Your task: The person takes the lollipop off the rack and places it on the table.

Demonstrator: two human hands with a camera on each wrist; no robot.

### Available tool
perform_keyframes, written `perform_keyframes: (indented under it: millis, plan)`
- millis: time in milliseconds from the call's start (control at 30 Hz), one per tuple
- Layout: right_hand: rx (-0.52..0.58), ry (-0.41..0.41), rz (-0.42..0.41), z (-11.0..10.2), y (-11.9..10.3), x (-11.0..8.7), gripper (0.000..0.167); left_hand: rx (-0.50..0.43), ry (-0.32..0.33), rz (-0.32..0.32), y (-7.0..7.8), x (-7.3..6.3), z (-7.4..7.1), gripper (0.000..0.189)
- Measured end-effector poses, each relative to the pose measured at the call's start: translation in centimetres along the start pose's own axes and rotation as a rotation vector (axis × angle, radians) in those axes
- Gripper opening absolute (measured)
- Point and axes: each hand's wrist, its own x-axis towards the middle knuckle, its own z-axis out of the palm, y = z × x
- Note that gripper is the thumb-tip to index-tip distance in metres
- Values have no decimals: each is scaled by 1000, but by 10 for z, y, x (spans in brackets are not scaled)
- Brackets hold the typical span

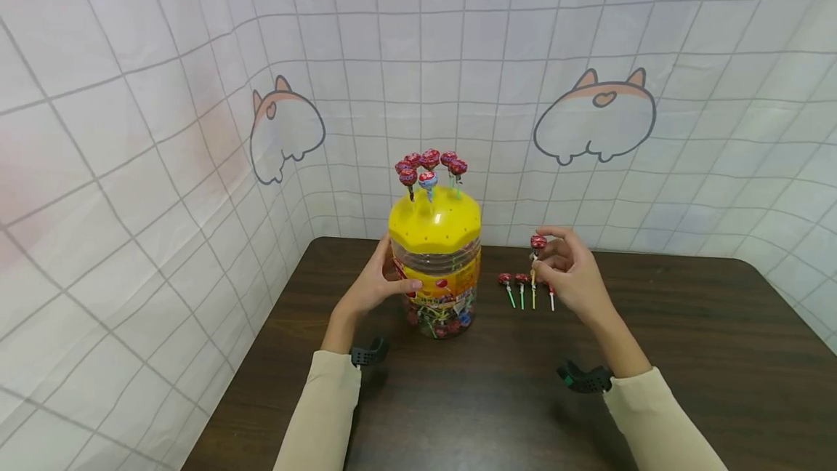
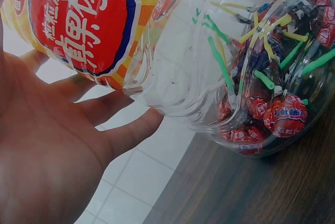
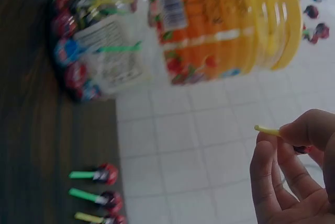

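"While my left hand (image 1: 378, 283) holds the jar (image 1: 458, 286), thumb across its front and fingers round its side, my right hand (image 1: 570, 267) pinches a lollipop (image 1: 538, 242) in the air, to the right of the jar and above the dark table (image 1: 484, 384)."

"How would you do this bit well?"

"I'd keep the pinch light and leave the tip of the yellow stick (image 3: 268, 130) clear of my fingers. If it's meant for a hole in the yellow lid (image 1: 438, 227), I'd bring the tip straight over it, press gently, and brace the jar against the push. A slanted stick might bend, or knock the lollipops standing in the lid (image 1: 429, 159)."

"Which way does yours point?"

"Candy up, stick tip down. Its long axis is near upright, much like the jar's, whereas the lollipops lying on the table (image 1: 521, 279) have their sticks towards me."
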Motion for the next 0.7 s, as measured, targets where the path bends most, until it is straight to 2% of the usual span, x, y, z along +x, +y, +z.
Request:
perform_keyframes:
  millis: [233,467,700]
  plan:
    - [-62,-29,61,-12,20,-6,52,-12,-7,4,1,0,0,100]
    - [-37,-51,98,-22,38,-10,54,-3,-2,0,0,0,0,100]
    - [-68,-65,113,-29,54,-12,53,-9,-11,16,2,0,0,100]
